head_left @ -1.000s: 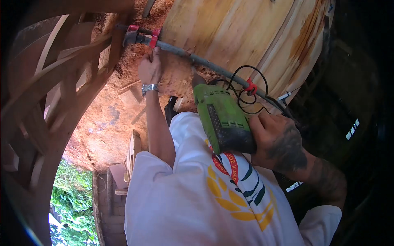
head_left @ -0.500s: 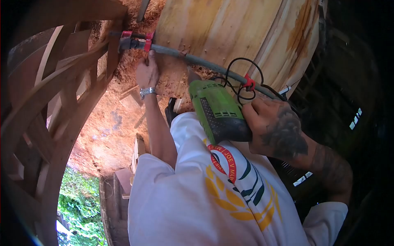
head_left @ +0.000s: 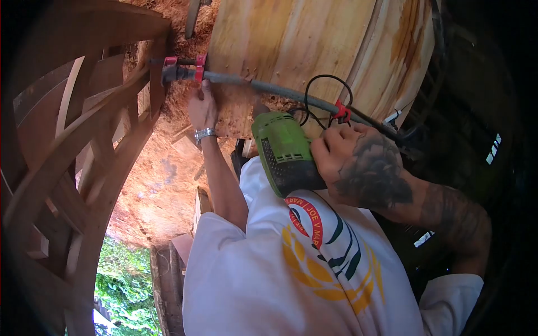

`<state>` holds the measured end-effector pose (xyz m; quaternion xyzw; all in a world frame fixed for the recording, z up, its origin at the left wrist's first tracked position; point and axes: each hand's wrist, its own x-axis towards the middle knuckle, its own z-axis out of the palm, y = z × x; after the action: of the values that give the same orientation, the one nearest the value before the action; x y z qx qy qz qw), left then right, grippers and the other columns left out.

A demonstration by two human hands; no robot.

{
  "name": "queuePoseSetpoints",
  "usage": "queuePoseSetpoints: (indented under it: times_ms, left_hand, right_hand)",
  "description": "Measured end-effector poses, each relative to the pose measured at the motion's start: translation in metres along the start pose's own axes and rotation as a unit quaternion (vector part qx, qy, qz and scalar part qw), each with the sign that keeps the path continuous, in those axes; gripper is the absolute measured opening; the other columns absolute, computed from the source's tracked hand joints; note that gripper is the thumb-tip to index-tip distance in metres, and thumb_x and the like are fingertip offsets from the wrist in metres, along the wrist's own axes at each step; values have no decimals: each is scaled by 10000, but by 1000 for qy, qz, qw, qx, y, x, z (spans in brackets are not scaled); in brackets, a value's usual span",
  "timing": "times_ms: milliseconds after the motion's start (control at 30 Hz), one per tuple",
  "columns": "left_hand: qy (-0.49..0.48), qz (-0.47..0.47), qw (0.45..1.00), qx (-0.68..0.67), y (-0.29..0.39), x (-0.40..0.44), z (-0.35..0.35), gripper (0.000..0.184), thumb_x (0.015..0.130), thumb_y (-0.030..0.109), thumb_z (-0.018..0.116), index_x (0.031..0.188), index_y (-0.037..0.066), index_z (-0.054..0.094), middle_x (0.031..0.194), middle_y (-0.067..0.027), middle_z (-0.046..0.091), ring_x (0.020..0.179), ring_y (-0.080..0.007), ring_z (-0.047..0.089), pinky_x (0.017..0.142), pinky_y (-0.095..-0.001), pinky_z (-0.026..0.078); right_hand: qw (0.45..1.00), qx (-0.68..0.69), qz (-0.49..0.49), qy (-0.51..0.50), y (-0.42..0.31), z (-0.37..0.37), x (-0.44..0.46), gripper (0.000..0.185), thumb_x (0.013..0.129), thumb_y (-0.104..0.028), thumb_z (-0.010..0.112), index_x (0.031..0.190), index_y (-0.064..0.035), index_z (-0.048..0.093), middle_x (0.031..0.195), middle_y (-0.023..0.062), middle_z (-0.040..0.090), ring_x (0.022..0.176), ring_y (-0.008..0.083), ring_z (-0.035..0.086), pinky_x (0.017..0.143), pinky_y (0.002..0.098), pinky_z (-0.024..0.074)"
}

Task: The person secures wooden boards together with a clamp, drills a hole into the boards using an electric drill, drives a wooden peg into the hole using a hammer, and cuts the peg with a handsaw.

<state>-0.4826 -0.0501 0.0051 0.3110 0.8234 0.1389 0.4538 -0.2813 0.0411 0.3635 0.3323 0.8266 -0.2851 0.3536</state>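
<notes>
My right hand [head_left: 356, 162] is closed around the grip of a green and black power drill [head_left: 283, 148], whose front end points up at the wood. The drill's tip is blurred and hard to make out. My left hand [head_left: 203, 107], wearing a metal watch, is at the left edge of a wooden board [head_left: 235, 117]. Its thumb reaches up just below the red jaw of a pipe clamp [head_left: 269, 88]; its fingers are curled and partly hidden. The clamp's grey pipe runs across the wood above both hands, with a second red piece near my right hand.
A black cord [head_left: 328, 77] loops over the clamp pipe beside the drill. Wide pale planks [head_left: 280, 39] fill the top. Curved wooden framing [head_left: 84, 151] stands at the left. Sawdust-covered ground [head_left: 151, 185] lies below, with greenery [head_left: 126, 283] beyond an opening.
The view has shifted slightly, and the clamp appears a little lower. My right hand and the drill have moved a little left. My left hand stays by the clamp's jaw.
</notes>
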Motion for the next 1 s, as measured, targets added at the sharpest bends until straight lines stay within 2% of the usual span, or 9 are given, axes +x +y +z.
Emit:
queuePoseSetpoints:
  times_ms: [167, 267, 300, 533, 633, 733, 767, 900, 1000]
  left_hand:
    - [-11, -22, 999, 29, -9, 6, 5, 873, 909, 759, 409, 1172, -31, 673, 1133, -298, 672, 1084, -466, 635, 920, -516, 492]
    - [-19, -27, 999, 34, -14, 9, 6, 889, 906, 767, 398, 1193, -30, 666, 1148, -294, 669, 1096, -467, 631, 930, -516, 491]
    - [-21, -22, 999, 32, -15, 10, 7, 895, 903, 772, 394, 1204, -28, 663, 1147, -293, 670, 1094, -469, 632, 931, -516, 491]
    - [-6, -39, 997, 73, -3, 4, 3, 898, 898, 792, 354, 1229, 21, 674, 1122, -290, 680, 1078, -475, 636, 923, -531, 492]
    - [3, -24, 998, 49, -1, 1, 2, 893, 891, 800, 350, 1226, 43, 683, 1110, -274, 691, 1067, -465, 646, 897, -536, 499]
    - [9, -38, 997, 67, 10, -4, -2, 879, 874, 810, 370, 1229, 73, 689, 1088, -248, 705, 1037, -449, 661, 861, -534, 510]
    - [46, -46, 995, 72, 10, -8, -1, 858, 855, 815, 404, 1215, 95, 699, 1054, -227, 718, 1006, -435, 673, 833, -527, 516]
    - [50, -69, 994, 61, 15, -13, -7, 808, 850, 791, 454, 1159, 92, 716, 1020, -224, 722, 970, -433, 680, 805, -536, 516]
    - [47, -54, 995, 74, 2, -7, 0, 783, 856, 777, 469, 1128, 87, 720, 997, -217, 726, 940, -430, 686, 788, -535, 517]
  right_hand:
    - [1000, -7, 5, -21, -1, 0, 4, 291, 705, -186, 673, 913, 10, 614, 829, 139, 621, 792, 297, 681, 759, 415, 542]
    - [1000, 7, 2, 2, 0, 3, 4, 293, 691, -196, 680, 907, -8, 617, 834, 139, 622, 779, 299, 680, 762, 418, 540]
    - [997, -42, -32, 51, 3, 9, 2, 245, 729, -226, 655, 867, -26, 618, 833, 153, 619, 743, 290, 668, 724, 417, 524]
    - [995, -59, -53, 53, 6, 7, 8, 261, 727, -206, 662, 900, -14, 621, 850, 157, 633, 772, 293, 677, 731, 414, 534]
    - [992, -76, -78, 65, 15, 3, 14, 269, 726, -197, 665, 914, -9, 622, 858, 158, 639, 785, 294, 681, 734, 413, 539]
    - [987, -96, -100, 76, 26, -1, 18, 278, 725, -188, 668, 928, -4, 624, 865, 160, 645, 797, 295, 685, 737, 411, 543]
    - [987, -93, -107, 72, 28, -2, 16, 281, 724, -186, 669, 933, -2, 624, 868, 160, 647, 802, 295, 686, 738, 411, 545]
    - [987, -101, -121, 33, 34, -15, -9, 294, 723, -174, 673, 952, 5, 626, 878, 163, 655, 818, 297, 691, 743, 409, 551]
    - [987, -104, -122, 15, 33, -24, -23, 304, 722, -165, 676, 966, 10, 627, 886, 164, 661, 831, 298, 695, 746, 408, 556]
